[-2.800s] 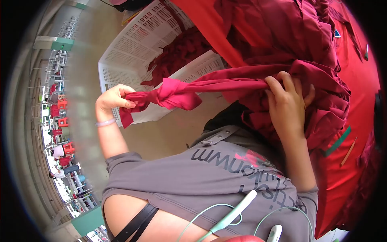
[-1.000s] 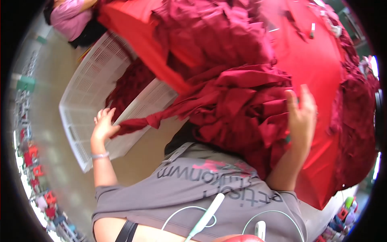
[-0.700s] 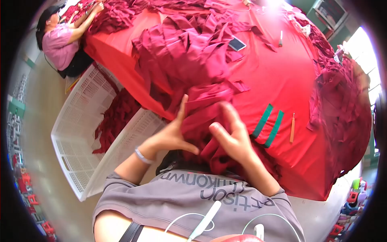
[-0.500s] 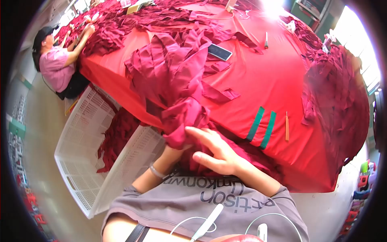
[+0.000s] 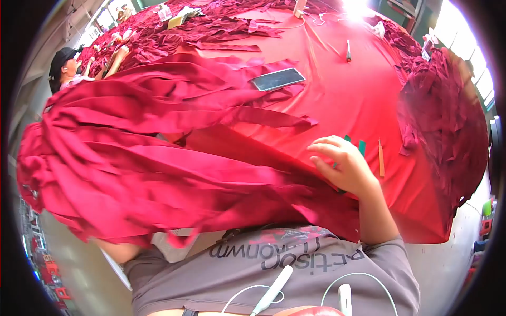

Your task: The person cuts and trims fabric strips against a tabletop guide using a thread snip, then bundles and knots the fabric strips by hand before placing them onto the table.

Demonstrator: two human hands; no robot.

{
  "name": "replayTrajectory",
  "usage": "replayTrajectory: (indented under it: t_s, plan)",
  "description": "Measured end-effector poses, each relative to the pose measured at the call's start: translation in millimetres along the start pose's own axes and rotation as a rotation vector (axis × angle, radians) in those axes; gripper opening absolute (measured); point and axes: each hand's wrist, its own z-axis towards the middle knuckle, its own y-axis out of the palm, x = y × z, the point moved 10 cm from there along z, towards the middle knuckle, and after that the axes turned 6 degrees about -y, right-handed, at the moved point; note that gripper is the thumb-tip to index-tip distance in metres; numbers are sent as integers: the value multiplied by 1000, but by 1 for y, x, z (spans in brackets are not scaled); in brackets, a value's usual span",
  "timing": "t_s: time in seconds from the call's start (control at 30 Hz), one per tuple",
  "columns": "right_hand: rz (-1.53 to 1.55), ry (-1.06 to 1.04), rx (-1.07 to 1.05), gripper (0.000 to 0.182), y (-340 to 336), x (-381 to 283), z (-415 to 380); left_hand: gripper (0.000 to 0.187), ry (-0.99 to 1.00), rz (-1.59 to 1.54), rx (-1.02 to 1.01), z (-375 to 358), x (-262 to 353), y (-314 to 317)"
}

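A big bundle of long burgundy cloth strips (image 5: 158, 158) stretches across the left half of the head view, lifted off the table edge and gathered at the far left. My left forearm reaches under this bundle; the cloth hides my left hand and its fingers. My right hand (image 5: 345, 163) is open, fingers apart, above the red table cover near the strips' right end. It partly covers two green strips (image 5: 362, 147). A dark-screened phone (image 5: 279, 79) lies on strip ends. An orange, thin-tipped stick (image 5: 381, 159) lies right of my right hand.
A large pile of dark red strips (image 5: 443, 121) hangs over the table's right side. More strips cover the far left, where another person (image 5: 66, 66) works. A slim tool (image 5: 348, 51) lies on the red cover (image 5: 337, 95). A white crate edge (image 5: 117, 268) shows lower left.
The bundle has swung left and spread out, with my left arm moving under it. My right hand has come away from the cloth, to the right. The bundle now hides most of the crate.
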Motion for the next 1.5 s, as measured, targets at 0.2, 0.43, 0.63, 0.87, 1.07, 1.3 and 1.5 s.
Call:
replayTrajectory:
  t_s: [0.2,0.43,0.63,0.87,1.07,1.3,1.5]
  plan:
    - [-258,15,-67,16,19,68,30,60,292,846,299,16,133,-95]
    - [-284,-66,-138,20,27,50,83,66,693,1513,563,26,251,-92]
    - [-270,39,-177,19,10,68,42,73,1179,1331,585,83,283,-20]
    - [-455,412,-103,22,-77,105,-64,89,678,1023,322,242,67,-145]
    - [-635,816,-130,31,-119,119,-191,78,-779,1977,-720,94,-307,-26]
    - [-864,1227,3,56,-172,85,-316,30,-7,2190,-527,76,-308,83]
    - [-1159,1181,182,55,-211,91,-377,39,196,2008,-354,32,-225,155]
